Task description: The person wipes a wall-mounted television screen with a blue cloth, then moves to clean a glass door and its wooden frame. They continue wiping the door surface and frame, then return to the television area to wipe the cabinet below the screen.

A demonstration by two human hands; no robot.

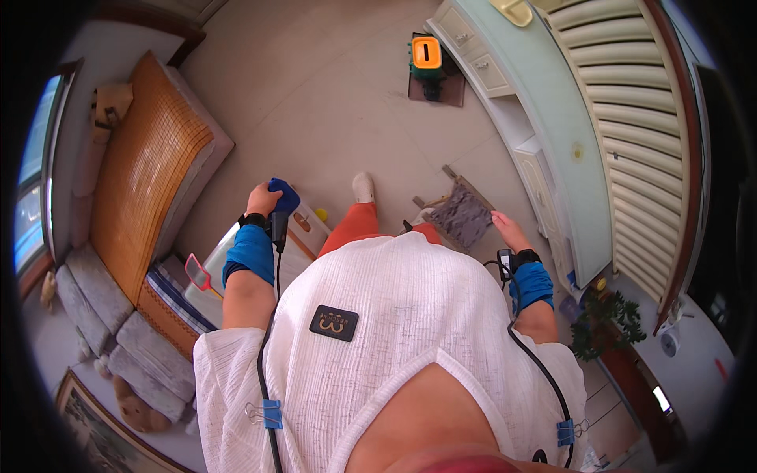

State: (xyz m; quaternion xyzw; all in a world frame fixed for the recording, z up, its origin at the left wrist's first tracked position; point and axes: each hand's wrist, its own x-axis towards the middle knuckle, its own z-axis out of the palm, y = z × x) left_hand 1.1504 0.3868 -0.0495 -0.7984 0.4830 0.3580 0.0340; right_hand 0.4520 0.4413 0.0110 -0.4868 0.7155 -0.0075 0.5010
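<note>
My left hand (263,199) grips a blue cloth (284,196), whose loose part hangs to the right of my fingers. Below that hand stands a pale table (230,269) with a glass-like top; a pink-rimmed fly swatter (197,273) is at its left side. On the other side, my right hand (509,229) holds nothing, its fingers stretched out near the edge of a small stool (463,216) with a grey fluffy seat cover. Whether the fingertips touch the stool, I cannot tell.
Ahead on the floor, a green container with an orange lid (426,54) sits on a dark mat. A long cabinet (550,118) and a radiator (636,106) line the right. At left are a mat-covered daybed (148,136) and grey cushions (97,290). A plant (609,325) stands lower right.
</note>
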